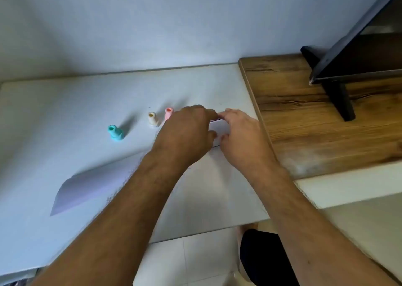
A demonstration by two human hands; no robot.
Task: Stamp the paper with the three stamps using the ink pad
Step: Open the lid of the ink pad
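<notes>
The ink pad (219, 131), a small pale case at the middle of the white worktop (65, 103), is sitting between both hands; the left hand (187, 131) and right hand (241, 133) are pinching its edges, seemingly opening it. A slip could be tipping the case or knocking the pink stamp (168, 113) just at its ten o'clock. The cream stamp (152, 118) and teal stamp (115, 132) are standing further toward nine o'clock, the paper (91, 183) lying at seven o'clock. Fingers are hiding the lid and hinge, and blur is obscuring whether it is open.
</notes>
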